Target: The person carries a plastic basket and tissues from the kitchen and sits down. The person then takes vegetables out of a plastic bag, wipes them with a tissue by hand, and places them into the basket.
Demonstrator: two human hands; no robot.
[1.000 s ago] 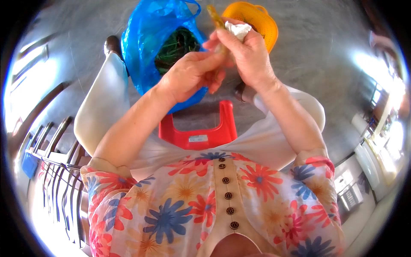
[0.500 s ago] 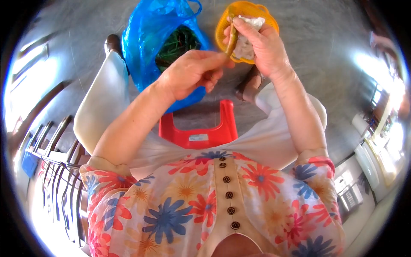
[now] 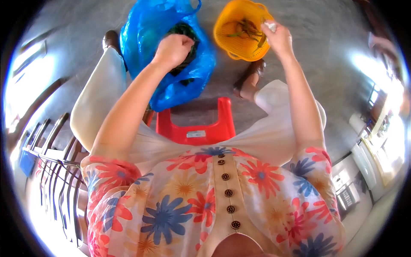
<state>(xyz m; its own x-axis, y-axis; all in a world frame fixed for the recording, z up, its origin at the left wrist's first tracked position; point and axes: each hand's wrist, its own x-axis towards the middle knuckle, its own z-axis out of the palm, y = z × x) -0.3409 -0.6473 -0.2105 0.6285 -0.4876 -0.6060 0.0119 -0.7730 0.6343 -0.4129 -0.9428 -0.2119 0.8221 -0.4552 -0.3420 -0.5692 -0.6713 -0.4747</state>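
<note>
My left hand [image 3: 173, 51] is over the mouth of a blue plastic bag [image 3: 139, 47], its fingers curled together; what they pinch, if anything, is hidden. Dark green leafy stuff [image 3: 183, 29] shows inside the bag. My right hand [image 3: 280, 39], at the right rim of a yellow basket [image 3: 221, 36], is closed on a crumpled white wad [image 3: 270, 26]. A brownish-green pod-like piece [image 3: 261, 41] lies just below those fingertips; whether they touch it is unclear. Several green and brown pieces [image 3: 245, 29] lie in the basket.
A red plastic stool [image 3: 197, 133] with a white label stands between my legs. My shoes [image 3: 111, 39] are on the grey floor beside the bag and behind the basket. Dark chairs [image 3: 53, 137] are at the far left.
My hands have moved apart, the left onto the bag and the right to the basket's right edge. The long piece is no longer stretched between them. The basket's contents now show.
</note>
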